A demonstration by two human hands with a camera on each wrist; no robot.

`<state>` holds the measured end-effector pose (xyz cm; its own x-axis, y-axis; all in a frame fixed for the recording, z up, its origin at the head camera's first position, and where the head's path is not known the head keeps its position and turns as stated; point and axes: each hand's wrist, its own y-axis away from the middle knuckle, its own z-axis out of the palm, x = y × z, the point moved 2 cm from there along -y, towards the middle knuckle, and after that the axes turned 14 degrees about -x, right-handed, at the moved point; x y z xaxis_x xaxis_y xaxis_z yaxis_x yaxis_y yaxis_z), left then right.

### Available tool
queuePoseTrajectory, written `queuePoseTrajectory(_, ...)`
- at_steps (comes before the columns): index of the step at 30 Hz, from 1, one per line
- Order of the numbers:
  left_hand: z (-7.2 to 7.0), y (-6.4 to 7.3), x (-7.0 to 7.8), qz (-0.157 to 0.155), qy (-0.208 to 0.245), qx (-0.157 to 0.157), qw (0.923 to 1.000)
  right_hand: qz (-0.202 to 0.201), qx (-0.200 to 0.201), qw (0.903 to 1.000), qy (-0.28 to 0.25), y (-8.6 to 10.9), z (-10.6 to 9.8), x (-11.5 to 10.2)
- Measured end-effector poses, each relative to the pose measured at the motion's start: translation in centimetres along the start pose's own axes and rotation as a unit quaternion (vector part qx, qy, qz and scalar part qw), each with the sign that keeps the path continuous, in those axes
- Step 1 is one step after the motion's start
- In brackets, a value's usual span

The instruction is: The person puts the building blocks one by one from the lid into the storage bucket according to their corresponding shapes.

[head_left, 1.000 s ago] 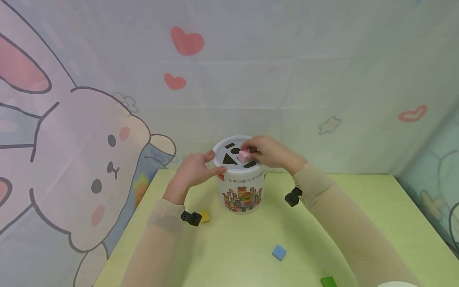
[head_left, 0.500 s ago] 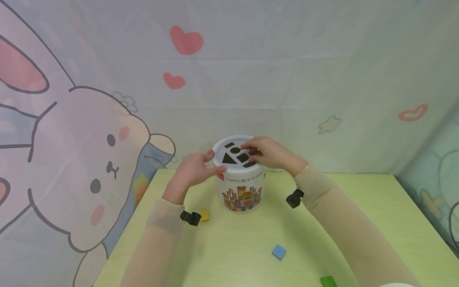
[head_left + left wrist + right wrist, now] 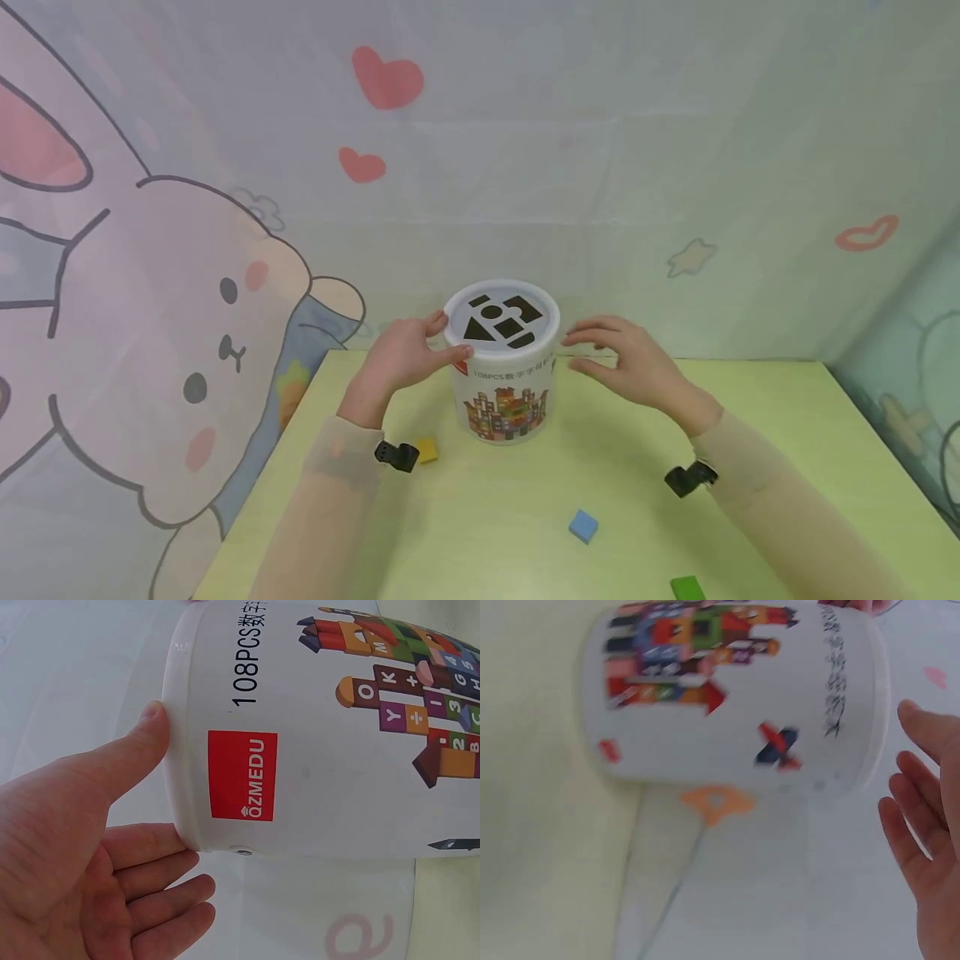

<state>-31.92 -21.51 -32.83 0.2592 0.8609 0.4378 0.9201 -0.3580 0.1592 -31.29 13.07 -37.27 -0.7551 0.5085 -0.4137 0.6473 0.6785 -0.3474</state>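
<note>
A white bucket (image 3: pixel 487 375) printed with a toy-block castle stands upright on the table. Its white lid (image 3: pixel 459 313) has several cut-out holes, among them a square, a triangle and a circle. My left hand (image 3: pixel 401 357) touches the lid's left rim with thumb and fingertips; in the left wrist view its other fingers hang relaxed beside the bucket. To the right of the bucket, my right hand (image 3: pixel 637 367) is held in the air with fingers loosely extended and nothing in them. The right wrist view shows its fingertips a little apart from the lid's edge.
On the light green table (image 3: pixel 487 533) lie a yellow block (image 3: pixel 427 451) by the left wrist, a blue block (image 3: pixel 583 527) in front of the bucket, and a green block (image 3: pixel 687 588) at the near edge. A cartoon-printed cloth (image 3: pixel 637 167) hangs behind.
One second ago my right hand pinched a pink block over the square hole; half a second later the block was out of sight. The right hand has since moved off rightward. The left stays put.
</note>
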Motion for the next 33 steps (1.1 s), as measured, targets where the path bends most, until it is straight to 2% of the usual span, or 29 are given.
queuePoseTrajectory(2,-0.1,0.2,-0.2,-0.001,0.000,0.002,1.0000,0.022,-0.042,0.9986,-0.022,2.8,0.4,1.2)
queuePoseTrajectory(4,-0.2,0.4,-0.4,-0.004,0.001,0.002,1.0000,0.049,-0.115,0.9901,-0.064,5.6,1.3,2.4)
queuePoseTrajectory(6,-0.3,0.7,-0.6,-0.006,0.000,0.003,1.0000,0.071,-0.197,0.9704,-0.120,8.2,2.6,3.4)
queuePoseTrajectory(9,-0.4,1.0,-0.8,-0.007,0.002,0.003,1.0000,0.085,-0.295,0.9289,-0.207,11.8,4.8,4.0)
queuePoseTrajectory(10,-0.4,1.1,-0.8,-0.007,0.001,0.003,1.0000,0.085,-0.317,0.9157,-0.231,12.9,5.5,3.9)
queuePoseTrajectory(12,-0.4,1.2,-0.8,-0.006,0.000,0.004,1.0000,0.079,-0.347,0.8958,-0.266,14.8,6.7,3.7)
queuePoseTrajectory(15,-0.4,1.2,-0.8,-0.005,0.000,0.006,1.0000,0.066,-0.365,0.8781,-0.302,16.8,7.9,3.2)
queuePoseTrajectory(17,-0.4,1.2,-0.8,-0.007,0.001,0.008,0.9999,0.063,-0.367,0.8734,-0.313,17.6,8.3,2.8)
queuePoseTrajectory(19,-0.3,1.2,-0.8,-0.009,0.002,0.009,0.9999,0.061,-0.366,0.8730,-0.317,18.1,8.5,2.4)
queuePoseTrajectory(27,0.0,1.0,-0.8,-0.011,0.006,0.006,0.9999,0.033,-0.360,0.8913,-0.274,18.6,8.4,1.3)
queuePoseTrajectory(33,0.0,1.0,-0.6,-0.009,0.006,0.004,0.9999,0.019,-0.357,0.8943,-0.269,18.7,8.3,1.3)
